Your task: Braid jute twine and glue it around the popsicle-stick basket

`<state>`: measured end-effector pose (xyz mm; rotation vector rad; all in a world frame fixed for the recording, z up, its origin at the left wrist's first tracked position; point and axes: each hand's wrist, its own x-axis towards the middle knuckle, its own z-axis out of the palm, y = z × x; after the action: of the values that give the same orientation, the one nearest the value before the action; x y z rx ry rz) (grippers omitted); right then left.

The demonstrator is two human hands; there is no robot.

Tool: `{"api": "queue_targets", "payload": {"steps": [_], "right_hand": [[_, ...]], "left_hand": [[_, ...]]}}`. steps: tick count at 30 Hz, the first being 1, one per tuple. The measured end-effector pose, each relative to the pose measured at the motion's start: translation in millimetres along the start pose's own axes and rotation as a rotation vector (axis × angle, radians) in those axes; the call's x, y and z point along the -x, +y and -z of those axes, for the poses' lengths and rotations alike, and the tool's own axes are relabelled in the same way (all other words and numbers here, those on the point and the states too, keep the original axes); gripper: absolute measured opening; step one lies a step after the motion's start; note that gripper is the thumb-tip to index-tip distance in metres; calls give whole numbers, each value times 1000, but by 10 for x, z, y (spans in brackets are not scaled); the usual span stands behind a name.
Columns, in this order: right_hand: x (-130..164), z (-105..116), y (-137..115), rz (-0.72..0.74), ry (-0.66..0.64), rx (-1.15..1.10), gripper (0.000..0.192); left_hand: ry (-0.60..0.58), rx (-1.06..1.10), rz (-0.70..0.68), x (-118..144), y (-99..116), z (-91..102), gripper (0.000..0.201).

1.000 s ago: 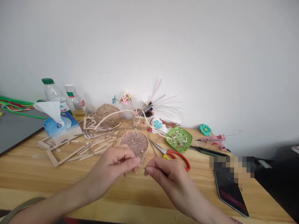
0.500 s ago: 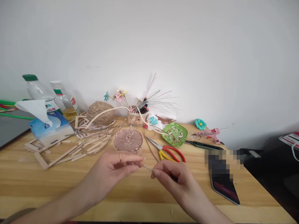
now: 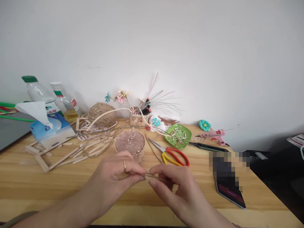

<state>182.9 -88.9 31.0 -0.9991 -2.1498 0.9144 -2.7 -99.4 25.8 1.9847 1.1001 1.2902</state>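
Note:
My left hand pinches the end of a thin piece of twine between thumb and fingertips. My right hand is close beside it, thumb and forefinger slightly parted around the same twine, which runs back under the curled fingers. A round, stick-sided basket with a clear, pinkish top stands just beyond the left hand. Behind the right hand lie scissors with red and yellow handles, blades pointing away to the left. A loose cord runs past them on the table.
Craft sticks, a tissue box and bottles are at the left. Behind stand a twine ball and a flower pot. A green dish, pink glue gun and phone lie rightward.
My hands have come closer together and the bit of twine between them is shorter. The right thumb and forefinger have parted from their pinch. The things on the table have stayed put.

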Motion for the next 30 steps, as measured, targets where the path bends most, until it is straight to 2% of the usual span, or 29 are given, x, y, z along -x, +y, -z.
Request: {"api": "queue_targets", "payload": {"steps": [3,7,10,19,24,30], "right_hand": [[-14,-27,-15,79,45,11,19],[-20,-67,-9,207,146,81,14],[-23,-89,-5,219,162,100,11],[-44,-136,-39,32,126,-6,16],[-51,-163,-39,52,148,54,15],[-2,-176,3,113,139,56,14]], "left_hand": [[-5,-107,-175,10,-10,8,11],[9,-249,-303,30,-23,31,11],[1,-315,-387,51,-19,40,19],[39,-462,-495,58,36,13,17],[90,-536,-525,48,60,5,18],[96,-472,-446,34,112,13,19]]}}
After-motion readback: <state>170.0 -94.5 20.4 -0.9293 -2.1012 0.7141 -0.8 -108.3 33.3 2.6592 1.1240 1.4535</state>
